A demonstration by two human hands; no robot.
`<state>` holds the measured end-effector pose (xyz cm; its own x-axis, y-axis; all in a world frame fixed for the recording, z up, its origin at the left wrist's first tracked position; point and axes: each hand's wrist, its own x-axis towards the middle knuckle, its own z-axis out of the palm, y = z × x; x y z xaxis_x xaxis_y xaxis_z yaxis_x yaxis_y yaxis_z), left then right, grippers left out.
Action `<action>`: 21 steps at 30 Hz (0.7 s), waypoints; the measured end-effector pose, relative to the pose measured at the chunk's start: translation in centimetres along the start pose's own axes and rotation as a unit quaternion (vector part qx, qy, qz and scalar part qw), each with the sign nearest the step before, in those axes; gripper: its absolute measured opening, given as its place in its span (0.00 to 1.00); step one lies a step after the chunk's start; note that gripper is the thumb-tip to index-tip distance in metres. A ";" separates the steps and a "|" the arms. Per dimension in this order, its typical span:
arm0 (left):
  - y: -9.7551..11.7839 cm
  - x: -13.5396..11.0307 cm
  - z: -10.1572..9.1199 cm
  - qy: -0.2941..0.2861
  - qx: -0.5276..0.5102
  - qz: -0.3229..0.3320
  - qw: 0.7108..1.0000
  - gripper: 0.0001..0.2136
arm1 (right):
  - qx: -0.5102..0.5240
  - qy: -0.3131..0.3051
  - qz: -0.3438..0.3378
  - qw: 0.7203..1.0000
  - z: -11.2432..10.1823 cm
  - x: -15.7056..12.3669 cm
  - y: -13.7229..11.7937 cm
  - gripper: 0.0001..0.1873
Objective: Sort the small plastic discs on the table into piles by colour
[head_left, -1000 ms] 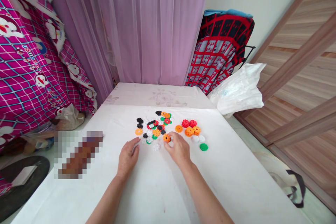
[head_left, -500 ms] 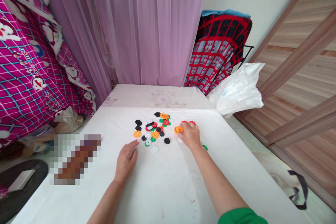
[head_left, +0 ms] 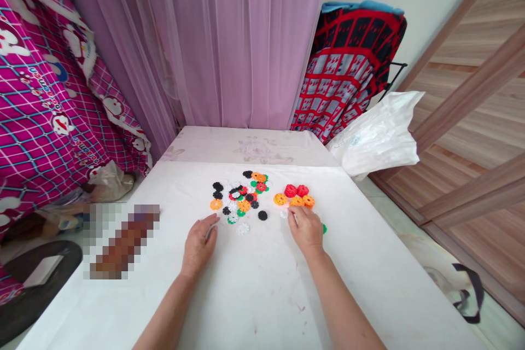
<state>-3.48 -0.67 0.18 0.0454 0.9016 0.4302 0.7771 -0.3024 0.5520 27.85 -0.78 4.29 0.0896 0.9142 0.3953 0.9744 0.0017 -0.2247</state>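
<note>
A loose pile of small flower-shaped plastic discs (head_left: 240, 197) in black, white, orange, red and green lies on the white table (head_left: 254, 284). To its right is a separate group with two red discs (head_left: 296, 191) and orange discs (head_left: 280, 199). A lone black disc (head_left: 262, 215) and a white disc (head_left: 243, 228) lie nearer me. My left hand (head_left: 199, 243) rests flat on the table, fingertips just short of the pile, holding nothing. My right hand (head_left: 305, 228) sits just below the separate group, fingers bent down beside a white disc (head_left: 284, 213). It half covers a green disc (head_left: 324, 228).
A purple curtain (head_left: 229, 44) hangs behind the table. A pink patterned blanket (head_left: 45, 98) is at the left, and a red checked cloth (head_left: 348, 71) over a rack is at the right. A white plastic bag (head_left: 377, 136) sits by the table's right corner. A blurred brown object (head_left: 123, 240) lies at the left.
My right hand carried an orange disc from beside the pile to the separate group on the right, left it there, and drew back a little toward me. My left hand stayed put.
</note>
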 end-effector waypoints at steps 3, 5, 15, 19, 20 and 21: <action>0.2 0.0 -0.2 -0.008 0.004 0.006 1.000 0.15 | -0.007 -0.045 0.048 0.998 0.1 -1.8 -0.7 0.16; 0.2 0.0 -0.2 -0.008 0.007 0.010 1.000 0.15 | -0.017 -0.081 0.084 0.993 0.3 -2.6 -1.1 0.17; 0.1 0.0 -0.1 -0.014 0.010 0.017 1.000 0.15 | -0.084 -0.201 0.145 0.965 -0.7 -0.7 -2.3 0.25; 0.1 0.0 -0.1 -0.015 0.011 0.016 1.000 0.14 | -0.083 -0.223 0.149 0.960 -0.8 0.5 -2.7 0.26; 0.1 0.0 -0.1 -0.015 0.011 0.016 1.000 0.14 | -0.081 -0.227 0.151 0.959 -0.8 0.7 -2.8 0.25; 0.2 0.0 -0.2 -0.016 0.011 0.017 1.000 0.14 | -0.080 -0.230 0.153 0.958 -0.9 0.9 -2.9 0.24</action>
<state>-3.44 -0.73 0.40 0.0912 0.9007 0.4247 0.7886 -0.3258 0.5215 25.27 -0.29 6.07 0.3109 0.9440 -0.1102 0.9396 -0.3228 -0.1142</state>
